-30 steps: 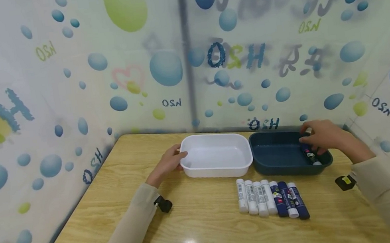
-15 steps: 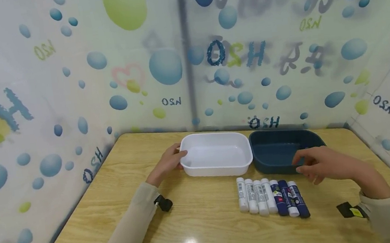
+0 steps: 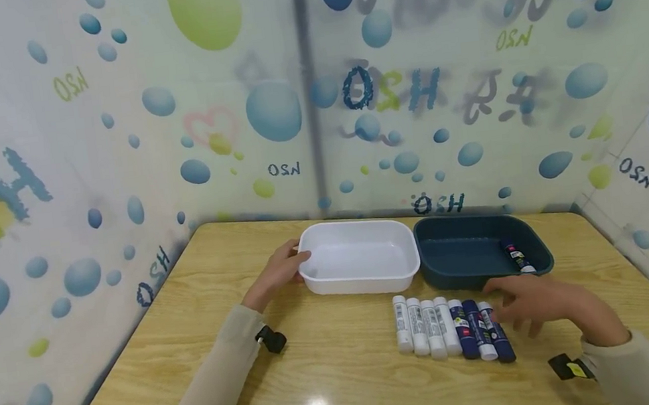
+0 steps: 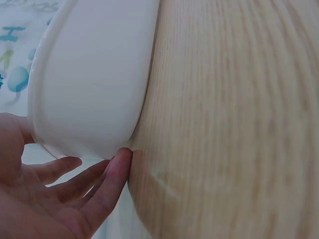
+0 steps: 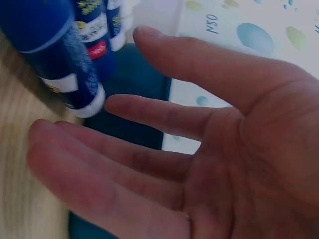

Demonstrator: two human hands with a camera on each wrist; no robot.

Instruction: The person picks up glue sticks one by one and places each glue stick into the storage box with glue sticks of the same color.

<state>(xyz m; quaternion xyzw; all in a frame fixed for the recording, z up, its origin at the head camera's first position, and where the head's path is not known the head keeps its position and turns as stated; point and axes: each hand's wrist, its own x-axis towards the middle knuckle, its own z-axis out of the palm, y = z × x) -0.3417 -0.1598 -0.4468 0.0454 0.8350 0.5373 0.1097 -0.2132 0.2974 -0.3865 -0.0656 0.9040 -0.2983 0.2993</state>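
My left hand (image 3: pixel 275 271) grips the left end of a white rectangular tray (image 3: pixel 364 285), thumb over the rim and fingers against the outside wall. In the left wrist view the fingertips (image 4: pixel 119 167) touch the tray's lower corner. My right hand (image 3: pixel 549 300) hovers in front of a dark blue tray (image 3: pixel 465 274), beside the right end of a row of glue sticks. Its fingers are spread and hold nothing; the nearest blue glue stick (image 5: pixel 60 59) appears just beyond the fingertips in the right wrist view. Inside the dark tray, one blue glue stick (image 3: pixel 518 256) lies at the right end.
Several white glue sticks (image 3: pixel 424 327) and three blue ones lie side by side in front of the trays. The two trays stand end to end near the back of the wooden table (image 3: pixel 344 374). A patterned curtain (image 3: pixel 275 188) hangs behind.
My right hand let go of the blue glue stick in the dark tray, withdrew over the front rim and came down toward the row. My left hand has stayed on the white tray.
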